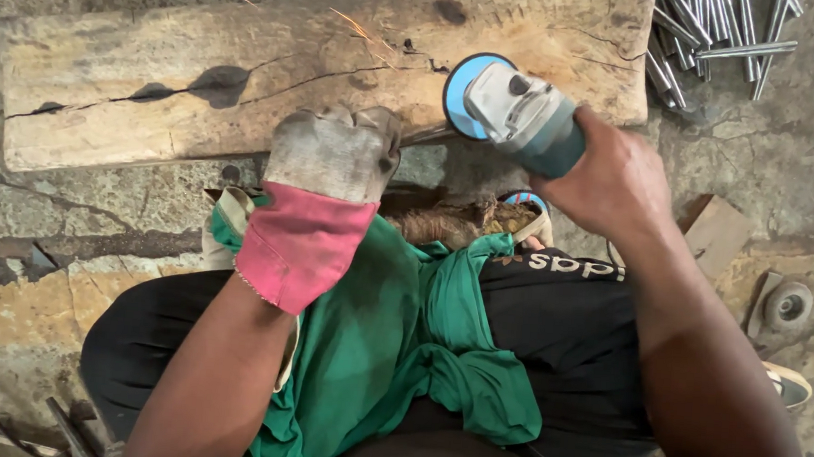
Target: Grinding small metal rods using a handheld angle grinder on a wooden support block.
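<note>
My left hand (334,149) wears a dirty grey work glove with a pink cuff and is closed around a thin metal rod (425,136) resting against the edge of a cracked wooden block (247,65). My right hand (611,181), bare, grips the body of a teal and grey angle grinder (520,117). Its blue disc (462,84) meets the rod's end at the block. Thin orange sparks streak up and to the left over the wood.
A pile of short metal rods (716,35) lies at the top right on the stone floor. A loose grinding disc (787,305) sits at the right. Green cloth (399,342) covers my lap over black trousers.
</note>
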